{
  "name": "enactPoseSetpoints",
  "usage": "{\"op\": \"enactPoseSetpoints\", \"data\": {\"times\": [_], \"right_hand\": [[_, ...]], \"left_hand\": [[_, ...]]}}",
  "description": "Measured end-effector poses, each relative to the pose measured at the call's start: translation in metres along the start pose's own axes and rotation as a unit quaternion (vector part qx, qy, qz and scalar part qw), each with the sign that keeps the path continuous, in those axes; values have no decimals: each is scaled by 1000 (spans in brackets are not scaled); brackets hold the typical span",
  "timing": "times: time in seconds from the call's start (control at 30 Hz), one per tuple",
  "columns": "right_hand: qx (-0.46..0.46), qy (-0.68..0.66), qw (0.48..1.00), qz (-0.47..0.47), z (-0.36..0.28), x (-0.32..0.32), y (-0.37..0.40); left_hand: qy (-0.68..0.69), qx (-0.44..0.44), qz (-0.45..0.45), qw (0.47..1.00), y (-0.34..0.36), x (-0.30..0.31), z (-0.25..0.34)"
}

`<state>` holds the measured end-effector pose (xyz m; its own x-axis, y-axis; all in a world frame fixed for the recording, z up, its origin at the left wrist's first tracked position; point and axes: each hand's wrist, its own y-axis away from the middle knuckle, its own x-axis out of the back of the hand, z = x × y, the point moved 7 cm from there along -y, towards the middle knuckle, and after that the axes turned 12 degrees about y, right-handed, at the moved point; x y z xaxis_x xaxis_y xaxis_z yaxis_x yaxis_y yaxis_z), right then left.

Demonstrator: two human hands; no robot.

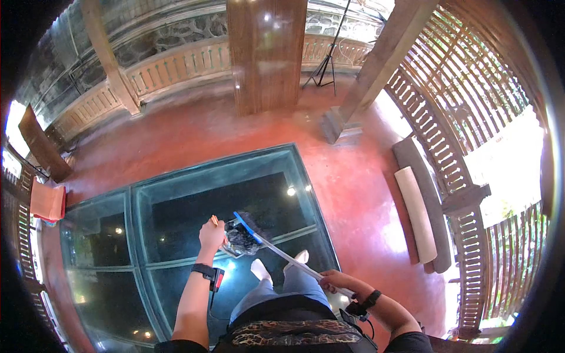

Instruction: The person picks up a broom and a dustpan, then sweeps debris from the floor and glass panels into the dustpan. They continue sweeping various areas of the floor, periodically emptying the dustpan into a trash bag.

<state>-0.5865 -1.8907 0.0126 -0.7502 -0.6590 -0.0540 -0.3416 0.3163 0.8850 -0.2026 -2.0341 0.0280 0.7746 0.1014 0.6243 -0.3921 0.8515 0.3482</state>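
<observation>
My right hand [336, 281] is closed around the long grey handle of a broom [289, 259]. The broom's blue head and dark bristles are raised in front of my legs, out past my left hand's side. My left hand [211, 236] is a fist around a handle whose orange-tan end pokes out above the thumb. Beside that fist is what looks like a dustpan [234, 252] with a shiny rim, close against the bristles. Dark fluff or bristle covers much of it, so its shape is partly hidden.
Under my feet are framed glass floor panels [136, 235] set in a red floor [365, 200]. A rolled mat [415, 215] lies by the right railing. Wooden posts [268, 59], a black tripod [322, 73] and an orange cushion-like item [48, 202] stand around the edges.
</observation>
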Motion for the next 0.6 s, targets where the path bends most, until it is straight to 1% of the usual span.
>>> {"op": "enactPoseSetpoints", "data": {"times": [0.03,0.13,0.23,0.33,0.37,0.47,0.57,0.6], "right_hand": [[6,18,1000,-4,-4,5,9],[27,37,999,27,-13,21,55],[13,31,996,84,6,44,92],[-57,88,982,159,19,54,119],[-23,93,980,174,29,58,114],[6,151,965,216,75,69,74],[-7,142,966,215,106,78,34],[-12,129,972,198,114,75,22]], "left_hand": [[-7,2,-7,1000,1,-1,4],[-2,-2,16,1000,-2,-8,12],[-28,-13,19,999,-2,-15,23],[-49,-13,10,999,0,-27,30],[-54,-15,7,998,2,-32,32],[-59,-13,6,998,10,-42,33],[-67,-2,0,998,5,-50,26],[-71,3,-2,997,6,-52,24]]}}
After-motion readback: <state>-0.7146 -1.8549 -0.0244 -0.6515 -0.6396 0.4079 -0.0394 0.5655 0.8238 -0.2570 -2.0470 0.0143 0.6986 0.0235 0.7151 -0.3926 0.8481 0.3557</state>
